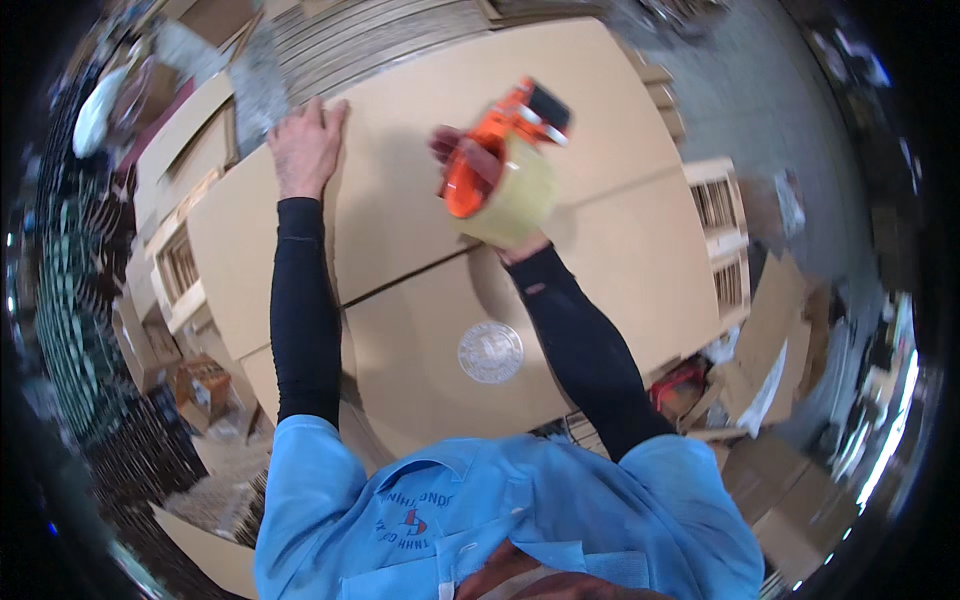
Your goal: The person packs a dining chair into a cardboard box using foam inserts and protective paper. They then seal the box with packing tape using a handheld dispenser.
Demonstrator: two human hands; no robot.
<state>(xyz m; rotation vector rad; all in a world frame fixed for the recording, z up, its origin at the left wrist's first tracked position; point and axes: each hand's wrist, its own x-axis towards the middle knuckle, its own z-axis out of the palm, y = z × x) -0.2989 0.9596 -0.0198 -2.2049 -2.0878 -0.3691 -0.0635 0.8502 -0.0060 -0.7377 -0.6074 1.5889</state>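
Observation:
A large brown cardboard box (pixel 420 210) lies flat in front of me, its two top flaps meeting in a seam that runs across the middle. My left hand (pixel 305 148) rests palm down on the far left part of the upper flap, fingers spread. My right hand (pixel 478 165) grips an orange tape dispenser (pixel 495 150) loaded with a roll of yellowish clear tape (pixel 515 200), held a little above the box just beyond the seam. Both forearms wear black sleeves. A round grey stamp (pixel 490 352) marks the near flap.
Wooden pallets (pixel 722 235) stick out under the box on the right and on the left (pixel 180 265). Flattened cardboard is stacked beyond the box (pixel 370 40). Scattered cardboard scraps and a red item (pixel 680 385) lie on the floor at lower right.

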